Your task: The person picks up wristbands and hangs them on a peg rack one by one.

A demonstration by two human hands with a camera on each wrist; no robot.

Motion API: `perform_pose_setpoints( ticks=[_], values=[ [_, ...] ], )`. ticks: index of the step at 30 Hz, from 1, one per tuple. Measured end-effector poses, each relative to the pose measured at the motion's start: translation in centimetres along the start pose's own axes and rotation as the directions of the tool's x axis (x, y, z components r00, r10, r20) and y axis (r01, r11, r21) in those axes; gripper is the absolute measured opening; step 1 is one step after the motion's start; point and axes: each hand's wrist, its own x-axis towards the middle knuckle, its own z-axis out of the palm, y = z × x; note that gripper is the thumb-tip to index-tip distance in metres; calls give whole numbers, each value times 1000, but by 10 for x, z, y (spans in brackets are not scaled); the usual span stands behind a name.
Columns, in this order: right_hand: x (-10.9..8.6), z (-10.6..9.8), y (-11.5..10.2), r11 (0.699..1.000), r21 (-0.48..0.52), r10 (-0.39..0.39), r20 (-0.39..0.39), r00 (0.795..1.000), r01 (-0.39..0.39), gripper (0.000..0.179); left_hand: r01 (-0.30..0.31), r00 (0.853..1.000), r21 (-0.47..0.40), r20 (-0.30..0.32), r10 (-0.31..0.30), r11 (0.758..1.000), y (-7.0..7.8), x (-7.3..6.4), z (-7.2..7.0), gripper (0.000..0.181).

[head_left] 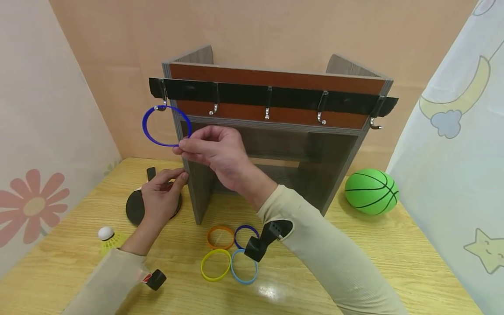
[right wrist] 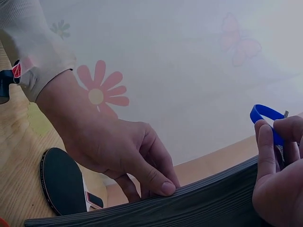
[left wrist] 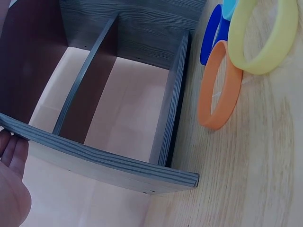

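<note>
My right hand (head_left: 220,153) pinches a dark blue silicone wristband (head_left: 145,127) at its lower right, between thumb and fingers. The band's upper edge meets the leftmost hook (head_left: 160,107) on a black strip (head_left: 244,92); whether it bears on the hook I cannot tell. In the right wrist view the blue wristband (right wrist: 258,112) shows beyond the fingertips. Lower down, my left hand (head_left: 162,192) grips the front edge of the left side panel of a grey wooden shelf (head_left: 193,192), thumb on the edge. Only part of the left hand (left wrist: 12,189) enters the left wrist view.
Orange (head_left: 208,238), dark blue (head_left: 246,226), yellow (head_left: 202,267) and light blue (head_left: 244,282) wristbands lie on the table before the shelf. A table tennis paddle (head_left: 135,208) and shuttlecock (head_left: 106,234) lie left, a green ball (head_left: 372,191) right. Several hooks line the strip.
</note>
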Motion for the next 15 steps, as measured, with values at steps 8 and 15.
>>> perform_pose_setpoints(
  ticks=[8,15],
  values=[
    [-1,-2,4,999,-39,4,-19,1000,-5,8,-11,1000,1,-5,11,1000,1,0,1,9],
    [-3,-11,8,994,-101,33,-35,999,-36,9,-24,1000,-1,1,24,1000,-1,0,0,7]
  ],
)
